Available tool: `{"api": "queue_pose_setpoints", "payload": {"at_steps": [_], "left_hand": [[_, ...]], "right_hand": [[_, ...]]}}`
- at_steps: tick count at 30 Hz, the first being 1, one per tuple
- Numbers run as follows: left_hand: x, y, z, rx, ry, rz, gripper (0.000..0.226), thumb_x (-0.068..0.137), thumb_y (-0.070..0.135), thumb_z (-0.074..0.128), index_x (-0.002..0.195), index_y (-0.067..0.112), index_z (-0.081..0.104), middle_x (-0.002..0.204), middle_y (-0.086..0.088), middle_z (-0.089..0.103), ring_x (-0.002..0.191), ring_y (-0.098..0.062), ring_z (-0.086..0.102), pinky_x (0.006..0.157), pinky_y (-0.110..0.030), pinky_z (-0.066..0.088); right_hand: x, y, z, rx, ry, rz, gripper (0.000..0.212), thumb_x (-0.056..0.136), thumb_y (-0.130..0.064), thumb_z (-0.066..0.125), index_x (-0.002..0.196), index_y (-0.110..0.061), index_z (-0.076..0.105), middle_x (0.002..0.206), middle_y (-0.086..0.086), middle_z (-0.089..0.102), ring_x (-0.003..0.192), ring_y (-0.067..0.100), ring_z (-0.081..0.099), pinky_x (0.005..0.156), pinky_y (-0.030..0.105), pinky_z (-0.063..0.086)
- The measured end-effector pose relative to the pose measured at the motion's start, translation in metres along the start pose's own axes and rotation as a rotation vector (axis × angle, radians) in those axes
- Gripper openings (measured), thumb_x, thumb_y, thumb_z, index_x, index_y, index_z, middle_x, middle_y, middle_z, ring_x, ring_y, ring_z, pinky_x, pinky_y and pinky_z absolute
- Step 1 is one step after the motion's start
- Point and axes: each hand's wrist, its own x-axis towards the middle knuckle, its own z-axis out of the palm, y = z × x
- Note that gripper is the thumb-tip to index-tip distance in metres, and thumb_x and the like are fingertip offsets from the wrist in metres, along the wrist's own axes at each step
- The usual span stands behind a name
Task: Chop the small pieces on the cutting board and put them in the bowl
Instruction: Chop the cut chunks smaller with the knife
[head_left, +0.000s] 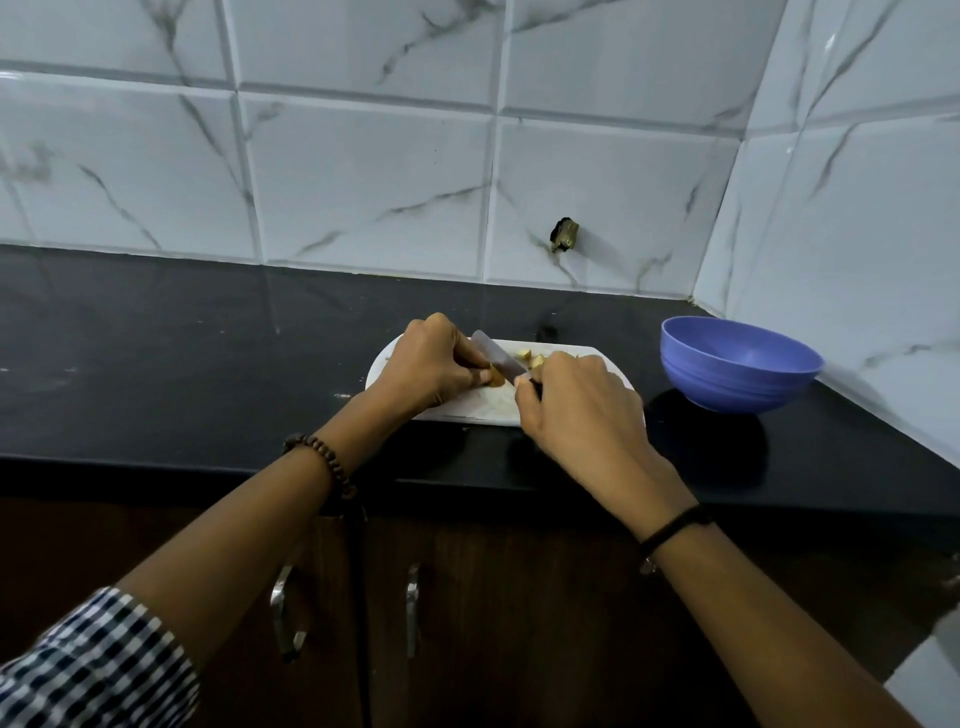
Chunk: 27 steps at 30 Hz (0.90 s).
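On the counter (182, 364), board (387, 364) near the front edge, left hand (431, 366) pinches a piece (496, 379), right hand (576, 410) grips the knife (496, 355).

We find the cutting board (387, 364) on the counter (182, 364), close to its front edge; the bowl (737, 374) stands right of the board, apart from it, toward the counter's right back corner; our left hand (431, 364) holds a piece (496, 381) on the board's left half; our right hand (576, 400) grips the knife (493, 356) beside it; small pieces (524, 356) lie behind the blade.
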Motion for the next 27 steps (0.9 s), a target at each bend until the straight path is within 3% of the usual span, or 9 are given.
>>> {"api": "queue_pose_setpoints", "payload": {"at_steps": [6, 17, 22, 25, 27], "left_hand": [[0.000, 0.004, 0.002, 0.018, 0.033, 0.021, 0.010, 0.078, 0.011, 0.077, 0.085, 0.015, 0.081, 0.081, 0.001, 0.077, 0.080, -0.007, 0.066, 0.073, -0.025, 0.054], [-0.004, 0.003, 0.007, 0.085, 0.041, 0.011, 0.021, 0.085, 0.025, 0.075, 0.103, 0.016, 0.076, 0.093, -0.001, 0.074, 0.085, -0.011, 0.063, 0.079, -0.026, 0.051], [-0.001, 0.004, 0.006, 0.109, -0.003, -0.006, 0.018, 0.087, 0.024, 0.072, 0.101, 0.015, 0.078, 0.093, -0.002, 0.073, 0.089, -0.014, 0.063, 0.079, -0.026, 0.050], [0.000, 0.003, 0.002, 0.131, -0.006, -0.069, 0.018, 0.085, 0.027, 0.073, 0.094, 0.012, 0.076, 0.093, -0.002, 0.071, 0.092, -0.016, 0.062, 0.082, -0.031, 0.053], [0.002, -0.002, -0.003, 0.168, -0.024, -0.133, 0.019, 0.083, 0.031, 0.072, 0.092, 0.014, 0.074, 0.094, -0.001, 0.070, 0.094, -0.019, 0.063, 0.086, -0.038, 0.054]], "right_hand": [[-0.011, -0.018, -0.003, -0.067, -0.027, -0.003, 0.021, 0.102, -0.022, 0.049, 0.118, -0.010, 0.056, 0.113, 0.008, 0.059, 0.097, 0.026, 0.062, 0.066, 0.033, 0.036], [-0.042, -0.005, -0.030, -0.079, -0.238, -0.034, 0.022, 0.102, -0.031, 0.048, 0.116, -0.015, 0.053, 0.088, 0.000, 0.038, 0.079, 0.016, 0.048, 0.066, 0.031, 0.038], [-0.050, 0.007, -0.042, -0.062, -0.225, -0.034, 0.019, 0.102, -0.037, 0.047, 0.101, -0.019, 0.052, 0.079, -0.004, 0.042, 0.065, 0.010, 0.046, 0.057, 0.027, 0.038], [-0.048, 0.019, -0.050, -0.037, -0.174, -0.039, 0.031, 0.098, -0.043, 0.049, 0.107, -0.019, 0.065, 0.088, 0.001, 0.058, 0.070, 0.017, 0.057, 0.062, 0.033, 0.049], [-0.046, 0.025, -0.056, -0.001, -0.148, -0.035, 0.032, 0.096, -0.045, 0.051, 0.106, -0.022, 0.070, 0.087, 0.003, 0.062, 0.068, 0.018, 0.058, 0.055, 0.030, 0.044]]}}
